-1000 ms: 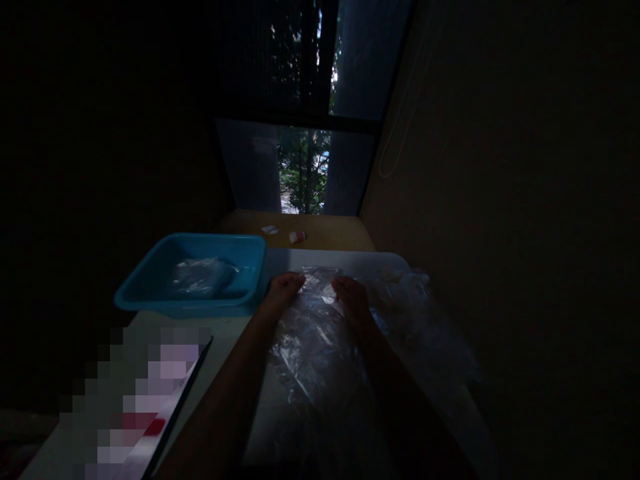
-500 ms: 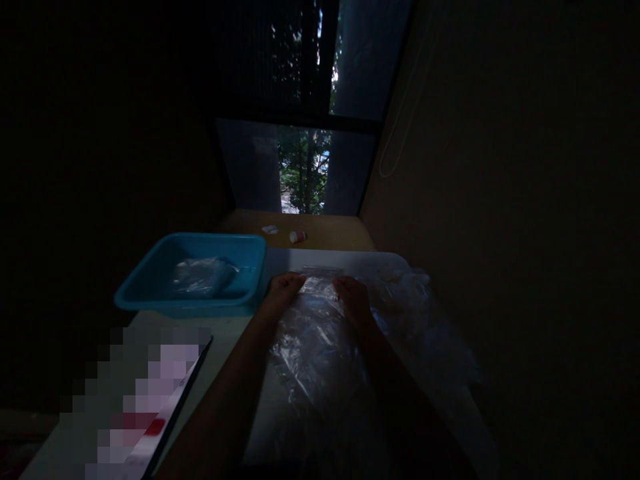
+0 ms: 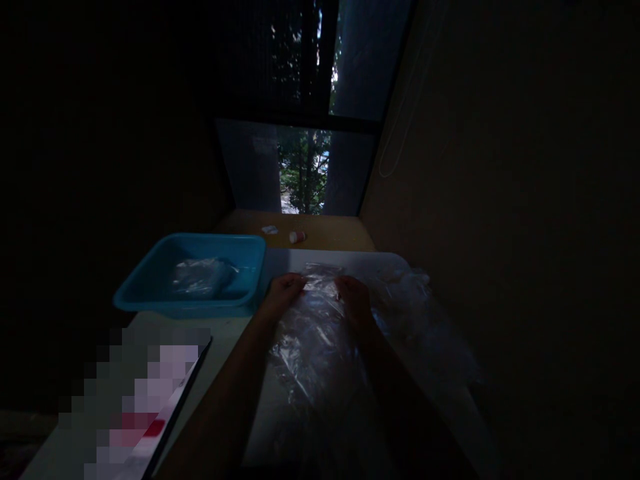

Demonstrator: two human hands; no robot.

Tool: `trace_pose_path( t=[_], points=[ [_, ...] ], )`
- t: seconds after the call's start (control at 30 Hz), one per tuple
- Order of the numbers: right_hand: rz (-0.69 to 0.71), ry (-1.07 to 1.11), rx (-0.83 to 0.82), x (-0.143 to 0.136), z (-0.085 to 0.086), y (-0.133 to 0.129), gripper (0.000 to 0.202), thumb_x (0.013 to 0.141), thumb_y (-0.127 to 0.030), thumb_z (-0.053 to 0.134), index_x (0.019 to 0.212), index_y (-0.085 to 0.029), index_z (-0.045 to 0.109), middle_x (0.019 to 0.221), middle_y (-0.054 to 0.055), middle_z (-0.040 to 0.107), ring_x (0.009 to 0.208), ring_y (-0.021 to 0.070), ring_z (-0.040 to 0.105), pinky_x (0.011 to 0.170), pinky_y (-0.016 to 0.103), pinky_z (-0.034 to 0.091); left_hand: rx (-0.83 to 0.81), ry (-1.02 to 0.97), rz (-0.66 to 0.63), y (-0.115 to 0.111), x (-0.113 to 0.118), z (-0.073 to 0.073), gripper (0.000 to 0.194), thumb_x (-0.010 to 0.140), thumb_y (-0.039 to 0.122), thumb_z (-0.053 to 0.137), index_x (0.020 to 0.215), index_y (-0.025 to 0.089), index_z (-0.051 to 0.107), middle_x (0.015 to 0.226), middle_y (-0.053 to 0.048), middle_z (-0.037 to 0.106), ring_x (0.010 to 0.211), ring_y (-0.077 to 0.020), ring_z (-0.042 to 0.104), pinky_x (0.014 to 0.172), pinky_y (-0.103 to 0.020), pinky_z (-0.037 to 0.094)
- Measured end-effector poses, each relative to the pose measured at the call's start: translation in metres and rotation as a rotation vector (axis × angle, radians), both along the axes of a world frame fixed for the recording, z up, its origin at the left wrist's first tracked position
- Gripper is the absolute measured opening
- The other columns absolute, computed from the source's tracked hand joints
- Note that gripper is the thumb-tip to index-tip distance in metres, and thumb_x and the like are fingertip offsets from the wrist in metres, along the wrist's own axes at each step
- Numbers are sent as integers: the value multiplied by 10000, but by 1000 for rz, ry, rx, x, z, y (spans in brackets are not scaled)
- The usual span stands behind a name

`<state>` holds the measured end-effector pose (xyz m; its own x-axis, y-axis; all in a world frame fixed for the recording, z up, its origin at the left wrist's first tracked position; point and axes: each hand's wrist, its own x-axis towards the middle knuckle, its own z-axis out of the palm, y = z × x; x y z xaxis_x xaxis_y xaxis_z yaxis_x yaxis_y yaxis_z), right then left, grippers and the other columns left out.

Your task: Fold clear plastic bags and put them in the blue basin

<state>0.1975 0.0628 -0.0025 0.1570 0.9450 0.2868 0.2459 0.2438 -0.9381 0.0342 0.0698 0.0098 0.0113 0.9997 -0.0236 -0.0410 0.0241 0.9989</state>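
Note:
A clear plastic bag (image 3: 320, 333) lies crumpled and shiny over the middle of the white table (image 3: 330, 257). My left hand (image 3: 287, 287) pinches its left side near the far end, fingers closed. On the opposite side my right hand (image 3: 353, 293) grips the same bag, also closed. A short stretch of film shows between the two hands and beyond them. More clear plastic (image 3: 410, 307) spreads over the table to the right of my right hand. The scene is dim, so fingertip detail is faint.
A blue basin (image 3: 240, 304) at the left holds a folded clear plastic bundle (image 3: 200, 275). Nearer, a bright, partly pixelated screen (image 3: 150, 433) lies on the table. On the window sill (image 3: 340, 233) are a small pink-and-white cylinder (image 3: 297, 237) and a white scrap (image 3: 270, 229).
The film between and beyond my hands has shifted and wrinkled differently, its far edge reaching slightly farther away. Both hands stay almost in place.

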Motion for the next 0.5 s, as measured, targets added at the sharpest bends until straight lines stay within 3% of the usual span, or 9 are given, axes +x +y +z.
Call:
trace_pose_path(
  t=[0.27,0.5],
  points=[
    [76,-177,26,1,10,-6,283,708,-331,472,472,-180,427,422,-48,408,418,71,393,447,191,294,11,-13,7,1,0,0,324,541,446,623,545,136,529,434,50,466,372,-42,338,370,-176,234],
    [81,-167,12,0,12,-7,274,705,-306,448,463,-184,407,436,-48,390,428,72,382,444,194,285,12,-9,8,5,-1,-5,329,542,453,623,568,137,534,446,46,475,377,-44,346,372,-176,237]
  ],
)
